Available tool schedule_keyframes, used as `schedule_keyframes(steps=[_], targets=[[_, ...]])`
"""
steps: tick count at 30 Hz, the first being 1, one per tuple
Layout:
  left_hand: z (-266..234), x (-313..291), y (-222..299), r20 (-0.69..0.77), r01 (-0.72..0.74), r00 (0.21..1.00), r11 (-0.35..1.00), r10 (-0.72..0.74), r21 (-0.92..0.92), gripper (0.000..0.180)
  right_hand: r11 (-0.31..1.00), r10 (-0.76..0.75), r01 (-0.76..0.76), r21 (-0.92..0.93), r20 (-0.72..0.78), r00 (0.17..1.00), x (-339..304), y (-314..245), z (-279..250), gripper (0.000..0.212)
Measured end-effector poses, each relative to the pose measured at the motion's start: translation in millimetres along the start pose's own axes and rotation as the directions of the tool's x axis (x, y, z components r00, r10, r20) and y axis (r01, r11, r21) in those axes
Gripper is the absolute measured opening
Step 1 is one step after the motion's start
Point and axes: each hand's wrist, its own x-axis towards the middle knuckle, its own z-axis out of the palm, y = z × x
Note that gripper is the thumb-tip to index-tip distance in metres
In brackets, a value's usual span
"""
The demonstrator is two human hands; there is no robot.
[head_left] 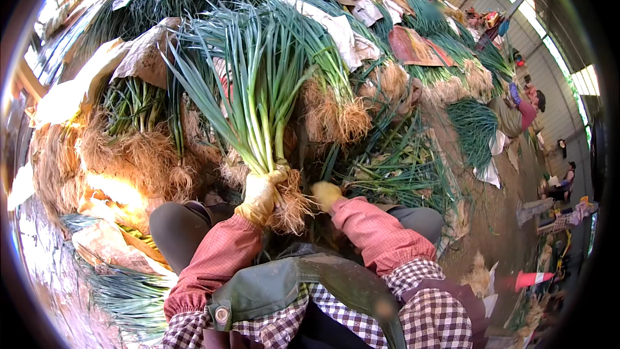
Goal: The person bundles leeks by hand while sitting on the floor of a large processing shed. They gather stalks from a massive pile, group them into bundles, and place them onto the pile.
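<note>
A bunch of green onions (265,103) stands upright in front of me, its leaves fanning up and away. My left hand (260,195), in a pale yellow glove, is closed round the white stems just above the roots. Tan, stringy roots (290,205) hang beside that glove on its right. My right hand (327,195), gloved in yellow too, is just right of the roots. Motion smears its fingers, so whether they hold anything cannot be made out.
Piles of green onions with roots facing me (135,148) rise at the left and ahead, partly covered by brown paper sheets (152,52). Loose green leaves (407,168) litter the ground at right. Farther right are an orange cone (533,279) and a seated person (520,113).
</note>
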Motion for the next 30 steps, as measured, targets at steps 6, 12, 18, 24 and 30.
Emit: schedule_keyframes(steps=[6, 12, 18, 24, 30], targets=[[13.8, -6.8, 14.0, 0.091, 0.077, 0.991, 0.967, -0.102, 0.242, 0.018, 0.455, 0.229, 0.247, 0.856, -0.38, 0.896, 1.8, 17.1, -49.6, 0.05], [-2.4, -2.6, 11.7, 0.112, 0.028, 0.993, 0.999, -0.025, -0.02, 0.015, -0.117, -0.087, 0.215, 0.97, -0.226, 0.97, -5.1, -50.0, -129.2, 0.02], [-3.8, -5.1, 6.0, 0.291, 0.227, 0.949, 0.906, -0.123, -0.357, 0.02, -0.293, 0.064, 0.273, 0.916, -0.267, 0.962, -11.3, -81.6, -117.3, 0.017], [-4.1, -3.6, 9.4, 0.211, 0.086, 0.974, 0.996, -0.076, -0.038, 0.014, -0.498, 0.013, 0.162, 0.852, -0.18, 0.984, 13.0, -59.4, -149.4, 0.052], [-0.2, -7.3, 8.4, 0.208, 0.04, 0.978, 0.995, -0.02, -0.093, 0.015, -0.685, 0.064, 0.06, 0.726, -0.023, 0.998, 23.8, -53.7, -120.2, 0.04]])
